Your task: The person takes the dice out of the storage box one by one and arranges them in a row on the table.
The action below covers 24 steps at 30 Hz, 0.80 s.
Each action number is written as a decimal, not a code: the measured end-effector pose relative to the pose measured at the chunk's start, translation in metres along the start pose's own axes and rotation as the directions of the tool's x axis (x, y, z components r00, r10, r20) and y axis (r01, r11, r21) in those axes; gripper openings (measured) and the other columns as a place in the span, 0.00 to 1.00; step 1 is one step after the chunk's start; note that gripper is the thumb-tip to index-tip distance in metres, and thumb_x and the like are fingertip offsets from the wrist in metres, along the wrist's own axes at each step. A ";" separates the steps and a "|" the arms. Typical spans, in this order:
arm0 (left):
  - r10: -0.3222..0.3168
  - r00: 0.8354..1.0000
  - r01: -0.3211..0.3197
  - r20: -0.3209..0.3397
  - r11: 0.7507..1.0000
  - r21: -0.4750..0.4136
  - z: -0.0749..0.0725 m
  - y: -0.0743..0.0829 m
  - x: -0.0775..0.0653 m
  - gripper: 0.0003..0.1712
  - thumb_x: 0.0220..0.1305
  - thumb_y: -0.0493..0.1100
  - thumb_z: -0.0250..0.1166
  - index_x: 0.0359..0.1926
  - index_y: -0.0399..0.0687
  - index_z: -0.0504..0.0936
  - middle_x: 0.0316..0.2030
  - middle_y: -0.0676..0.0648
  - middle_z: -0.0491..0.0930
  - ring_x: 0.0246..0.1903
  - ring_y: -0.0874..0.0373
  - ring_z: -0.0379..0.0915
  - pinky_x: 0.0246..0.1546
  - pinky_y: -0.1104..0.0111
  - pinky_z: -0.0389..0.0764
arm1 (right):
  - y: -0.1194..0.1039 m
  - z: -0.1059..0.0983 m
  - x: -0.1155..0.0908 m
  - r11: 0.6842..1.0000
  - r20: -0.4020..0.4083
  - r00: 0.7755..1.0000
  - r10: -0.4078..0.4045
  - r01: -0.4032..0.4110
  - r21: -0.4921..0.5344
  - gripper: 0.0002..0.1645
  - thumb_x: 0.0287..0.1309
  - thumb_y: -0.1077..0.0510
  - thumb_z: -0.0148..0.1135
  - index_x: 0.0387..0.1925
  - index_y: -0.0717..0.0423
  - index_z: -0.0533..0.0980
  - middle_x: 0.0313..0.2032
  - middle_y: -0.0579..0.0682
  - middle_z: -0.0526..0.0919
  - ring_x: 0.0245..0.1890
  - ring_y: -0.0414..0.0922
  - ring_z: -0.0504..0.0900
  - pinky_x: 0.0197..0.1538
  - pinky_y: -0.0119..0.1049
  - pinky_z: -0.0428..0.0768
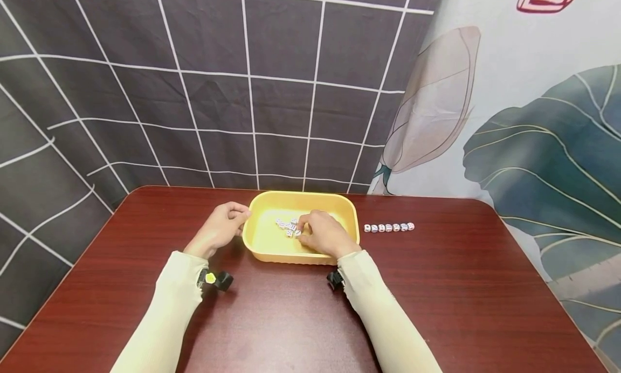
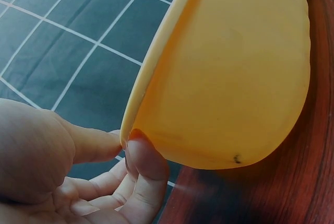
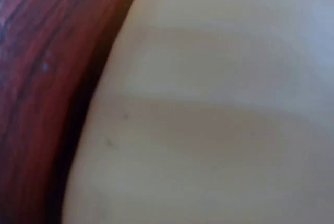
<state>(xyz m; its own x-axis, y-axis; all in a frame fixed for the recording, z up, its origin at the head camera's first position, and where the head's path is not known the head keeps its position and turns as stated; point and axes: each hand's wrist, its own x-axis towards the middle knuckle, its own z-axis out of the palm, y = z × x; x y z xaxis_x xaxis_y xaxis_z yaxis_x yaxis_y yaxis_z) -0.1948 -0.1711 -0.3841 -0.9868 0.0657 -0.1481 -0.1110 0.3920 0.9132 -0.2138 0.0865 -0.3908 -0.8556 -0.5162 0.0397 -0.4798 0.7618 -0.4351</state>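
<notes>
A yellow plastic tub (image 1: pixel 271 256) stands near the table's back edge, with several small white dice (image 1: pixel 289 226) bunched on its floor. At the tub's left end my left hand (image 1: pixel 219 227) pinches the rim between thumb and fingers; the left wrist view shows the thumb and a fingertip (image 2: pixel 148 156) meeting on the yellow rim (image 2: pixel 136 96). My right hand (image 1: pixel 324 234) reaches over the front wall into the tub, its thumb and forefinger on a die (image 1: pixel 298 234) at the right of the bunch. Only the tub's pale wall and some table fill the right wrist view.
Right of the tub, a straight row of several dice (image 1: pixel 389 227) lies on the red-brown wooden table (image 1: pixel 461 287). Behind the table hang a dark gridded cloth (image 1: pixel 281 109) and a leaf-patterned cloth (image 1: pixel 509 119). Each wrist wears a small black camera.
</notes>
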 end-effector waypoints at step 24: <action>0.014 1.000 -0.014 0.008 1.000 -0.011 -0.001 -0.001 0.001 0.18 0.76 0.38 0.56 0.58 0.26 0.72 0.41 0.38 0.82 0.29 0.62 0.76 0.33 0.74 0.82 | 0.014 -0.035 -0.008 0.998 -0.052 0.997 -0.060 0.061 0.021 0.07 0.53 0.58 0.72 0.33 0.53 0.81 0.25 0.50 0.73 0.29 0.42 0.69 0.34 0.32 0.67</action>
<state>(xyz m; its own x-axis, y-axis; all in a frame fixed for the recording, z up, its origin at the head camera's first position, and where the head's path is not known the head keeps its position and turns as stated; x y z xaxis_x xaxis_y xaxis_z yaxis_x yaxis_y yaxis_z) -0.1959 -0.1722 -0.3847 -0.9873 0.0784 -0.1381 -0.0983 0.3810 0.9193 -0.2207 0.1154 -0.3658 -0.8341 -0.5400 0.1127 -0.5273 0.7205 -0.4504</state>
